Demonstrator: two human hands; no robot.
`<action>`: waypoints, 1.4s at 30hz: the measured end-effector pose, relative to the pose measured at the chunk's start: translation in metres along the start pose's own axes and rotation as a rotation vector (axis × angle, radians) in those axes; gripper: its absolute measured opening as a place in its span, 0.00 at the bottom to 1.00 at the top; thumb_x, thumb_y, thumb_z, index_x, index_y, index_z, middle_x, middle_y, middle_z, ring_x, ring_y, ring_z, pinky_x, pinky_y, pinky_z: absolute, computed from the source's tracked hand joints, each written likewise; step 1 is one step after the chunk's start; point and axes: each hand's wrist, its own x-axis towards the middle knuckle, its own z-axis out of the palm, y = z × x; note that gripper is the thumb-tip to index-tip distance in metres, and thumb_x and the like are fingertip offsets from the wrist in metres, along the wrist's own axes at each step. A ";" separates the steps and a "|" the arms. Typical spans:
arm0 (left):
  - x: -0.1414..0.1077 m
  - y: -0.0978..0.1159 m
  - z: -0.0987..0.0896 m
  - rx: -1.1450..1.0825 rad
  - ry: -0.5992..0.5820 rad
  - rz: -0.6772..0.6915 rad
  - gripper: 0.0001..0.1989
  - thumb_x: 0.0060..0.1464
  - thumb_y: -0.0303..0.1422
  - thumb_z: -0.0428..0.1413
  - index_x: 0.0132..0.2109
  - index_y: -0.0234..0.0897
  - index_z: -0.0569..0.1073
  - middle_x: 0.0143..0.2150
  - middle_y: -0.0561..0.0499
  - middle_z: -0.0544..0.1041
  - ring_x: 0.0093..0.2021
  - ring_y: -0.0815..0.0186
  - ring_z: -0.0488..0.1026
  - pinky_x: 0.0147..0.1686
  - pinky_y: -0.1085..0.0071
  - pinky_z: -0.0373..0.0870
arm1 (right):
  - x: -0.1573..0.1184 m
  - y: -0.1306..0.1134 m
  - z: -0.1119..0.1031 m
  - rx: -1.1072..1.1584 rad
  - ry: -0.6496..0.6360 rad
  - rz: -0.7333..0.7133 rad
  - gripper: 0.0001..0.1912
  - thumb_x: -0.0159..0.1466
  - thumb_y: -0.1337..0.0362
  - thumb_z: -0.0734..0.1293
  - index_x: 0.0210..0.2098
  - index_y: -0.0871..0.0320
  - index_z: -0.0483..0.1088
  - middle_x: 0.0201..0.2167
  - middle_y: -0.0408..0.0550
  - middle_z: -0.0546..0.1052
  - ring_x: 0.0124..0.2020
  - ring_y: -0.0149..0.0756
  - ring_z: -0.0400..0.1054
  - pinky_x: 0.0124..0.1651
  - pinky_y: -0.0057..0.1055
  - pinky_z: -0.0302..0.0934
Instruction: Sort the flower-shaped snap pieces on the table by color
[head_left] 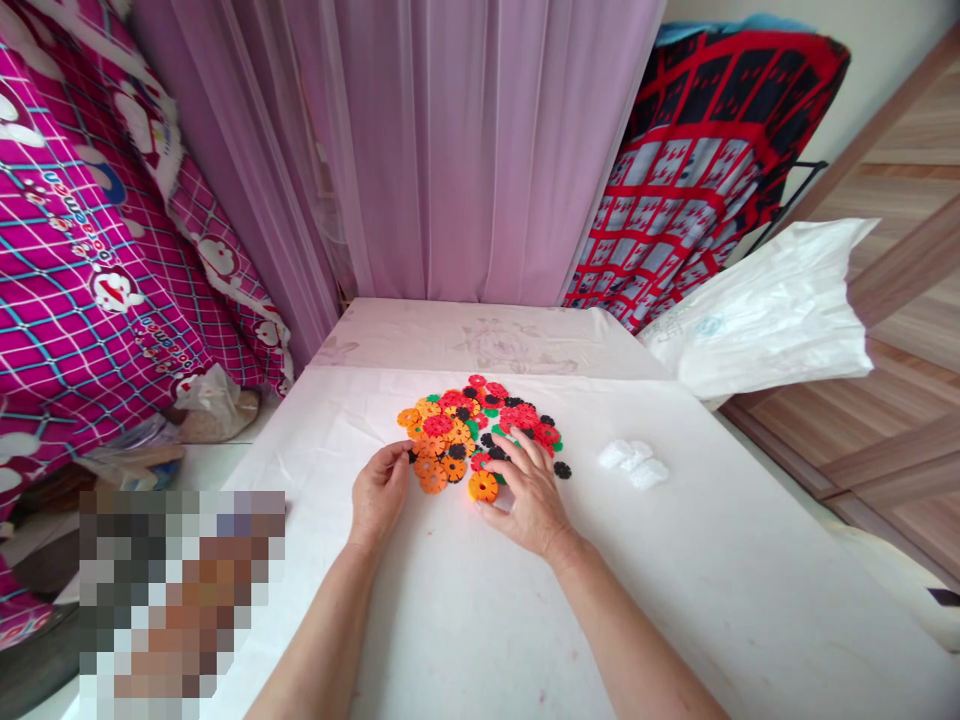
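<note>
Ample open table (465, 620) borders disc pile (450, 425), left hand (379, 492) pinching black disc (412, 456), right hand (534, 502) spread atop

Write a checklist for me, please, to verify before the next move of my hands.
1. Left hand has a black disc at the fingertips: ok.
2. Right hand is away from the pile: not ok, fingers are over it.
3. Pile has one colour only: not ok, red, orange, black and green are mixed.
4. White bundle is apart from the pile: ok.
5. Discs under the right fingers are loose: cannot tell.
</note>
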 end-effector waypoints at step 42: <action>0.001 0.007 -0.002 -0.028 0.046 -0.021 0.18 0.53 0.43 0.52 0.43 0.39 0.78 0.40 0.49 0.82 0.41 0.62 0.77 0.43 0.67 0.71 | 0.069 0.024 0.019 0.219 -0.173 0.183 0.08 0.59 0.68 0.67 0.38 0.52 0.75 0.41 0.44 0.80 0.37 0.34 0.74 0.43 0.33 0.68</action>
